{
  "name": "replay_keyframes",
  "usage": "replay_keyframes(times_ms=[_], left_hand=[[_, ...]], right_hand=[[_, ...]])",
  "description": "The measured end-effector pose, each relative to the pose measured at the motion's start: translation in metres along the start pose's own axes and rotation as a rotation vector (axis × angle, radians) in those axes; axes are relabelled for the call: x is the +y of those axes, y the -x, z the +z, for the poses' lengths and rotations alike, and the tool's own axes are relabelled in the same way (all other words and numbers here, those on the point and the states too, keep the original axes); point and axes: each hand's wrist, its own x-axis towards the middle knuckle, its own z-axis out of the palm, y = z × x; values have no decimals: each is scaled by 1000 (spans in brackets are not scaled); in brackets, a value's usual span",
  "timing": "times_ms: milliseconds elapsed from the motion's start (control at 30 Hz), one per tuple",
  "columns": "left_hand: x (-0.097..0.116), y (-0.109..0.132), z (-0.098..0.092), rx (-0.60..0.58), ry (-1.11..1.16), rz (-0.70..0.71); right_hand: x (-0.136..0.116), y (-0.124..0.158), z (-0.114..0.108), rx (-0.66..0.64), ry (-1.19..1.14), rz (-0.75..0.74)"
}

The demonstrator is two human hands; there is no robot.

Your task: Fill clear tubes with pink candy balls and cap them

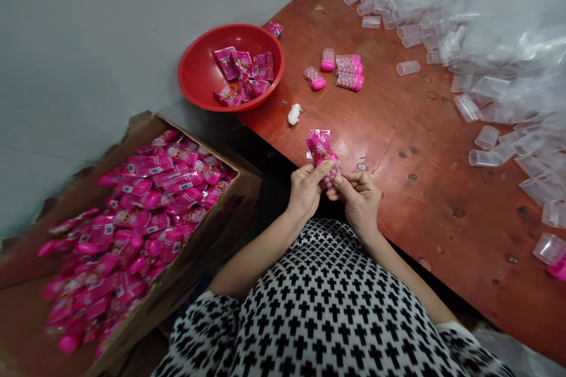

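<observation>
Out on the left we have a brown cardboard box (212,241), heaped with glossy bright-pink plastic packets (145,188); just beyond it sits a round red plastic bowl (198,68) with several flat, shiny pink packets (244,65) inside, its right side over the reddish-brown wooden table (420,147); right of the bowl lies a small white lump (293,114), too indistinct to name; and here, at the near table edge, is the centre of it all: the left hand (306,188) has its thumb pressed on a clear plastic tube of pink balls (331,177), with a crinkled pink wrapper (319,142) at the tube's far end; the wrapper lies ahead of the grip and slightly left, nearer the left hand, while the tube's long axis appears to slant back toward the body; the right hand (362,200) pinches the tube's near end, so both grips are narrow and occupied; beyond them rest five clear, pink-capped cylinders (350,82) of pink balls; far right spreads a great heap of empty clear plastic tubes (508,29); as for labels, the boxed packets carry pale panels with dark, barcode-like marks, and the printing is too small and blurred to read, so no brand comes through.
</observation>
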Motion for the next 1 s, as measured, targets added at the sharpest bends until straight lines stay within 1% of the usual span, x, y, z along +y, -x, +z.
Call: replay_keyframes(times_ms=[67, 100, 167, 233, 267, 333, 433, 500, 667, 733, 833, 1000], left_hand=[[3, 2, -1, -10, 7, -5], [5, 2, -2, -20, 12, -5], [8, 2, -5, -37, 6, 0], [9, 2, -8, -40, -23, 13], [9, 2, -9, -38, -38, 18], [6, 3, -10, -35, -53, 27], [2, 5, -8, -34, -39, 19], [0, 6, -5, -30, -44, 5], [0, 8, -2, -6, -56, 2], [0, 9, -2, -2, -53, 14], [-1, 9, -3, -7, -58, 24], [-4, 10, -4, -34, -66, -10]], right_hand=[[-3, 0, -2, -35, -3, -7], [-5, -1, -4, -73, 17, -15], [-10, -5, -10, -180, 109, -35], [-16, -12, -17, -243, 250, -99], [-18, -17, -20, -248, 327, -160], [-23, -25, -24, -236, 467, -333], [-28, -33, -25, -275, 644, -588], [-28, -35, -25, -288, 753, -717], [-22, -39, -29, -263, 1034, -1006], [-19, -40, -31, -266, 1074, -1077], [-17, -42, -32, -264, 1071, -1146], [-15, -44, -34, -246, 1071, -1215]])
